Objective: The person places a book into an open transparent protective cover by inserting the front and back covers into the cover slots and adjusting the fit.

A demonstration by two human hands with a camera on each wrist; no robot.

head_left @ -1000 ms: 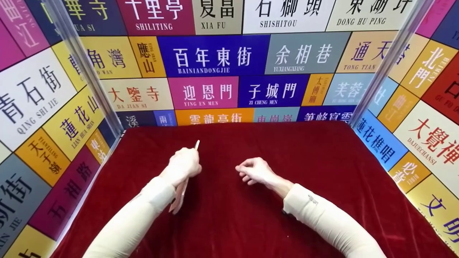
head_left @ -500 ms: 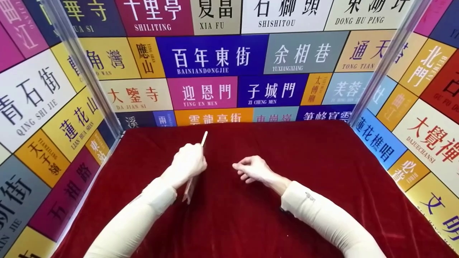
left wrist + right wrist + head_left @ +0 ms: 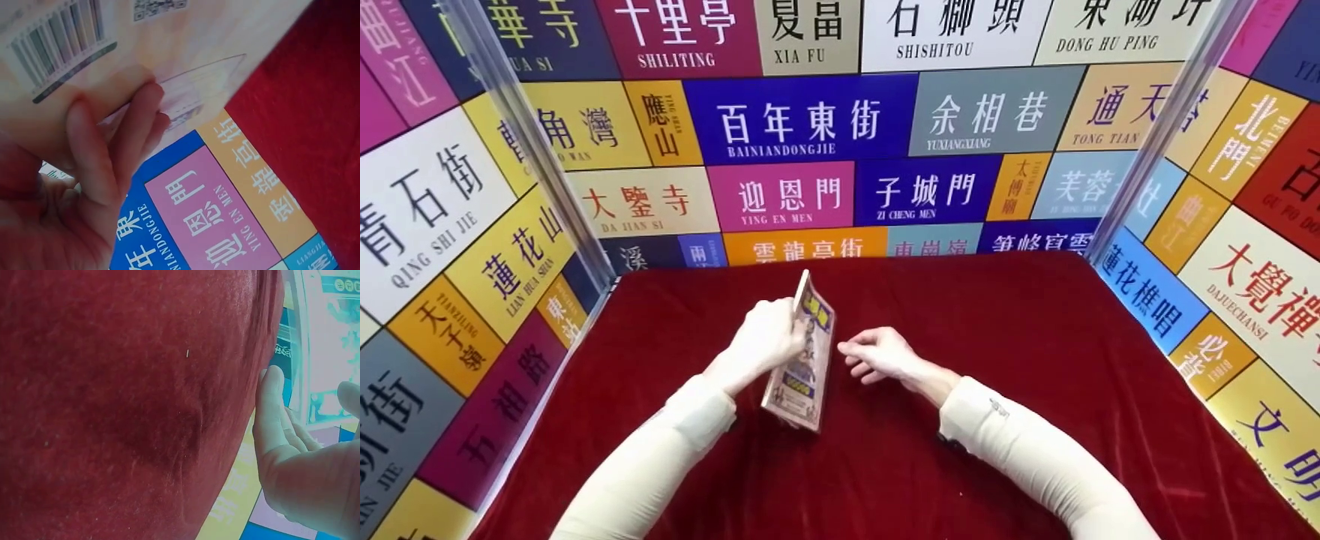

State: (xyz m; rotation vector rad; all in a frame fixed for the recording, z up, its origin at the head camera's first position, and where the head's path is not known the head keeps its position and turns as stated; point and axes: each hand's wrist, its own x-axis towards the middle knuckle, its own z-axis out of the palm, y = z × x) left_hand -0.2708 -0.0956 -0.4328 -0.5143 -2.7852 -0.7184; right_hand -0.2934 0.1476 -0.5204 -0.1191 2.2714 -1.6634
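My left hand (image 3: 765, 331) grips a thin book (image 3: 802, 382) by its side edge, holding it upright and turned at an angle above the table. Part of its printed cover faces right in the head view. The left wrist view shows the pale back cover (image 3: 225, 34) with a barcode and a QR code, and the fingers (image 3: 93, 149) lying against it. Just right of the book, my right hand (image 3: 885, 354) is held apart from it with loosely bent fingers and nothing in them. The right wrist view catches the book (image 3: 332, 343) washed out behind the right fingertips.
Dark red cloth (image 3: 960, 450) covers the table beneath both hands. Panels with coloured name signs (image 3: 802, 116) stand around the back and sides. Clear upright corner posts (image 3: 1159, 142) join them at left and right.
My left hand has carried the book slightly right and away from me and turned it, so its printed cover now shows. The right hand has shifted slightly left.
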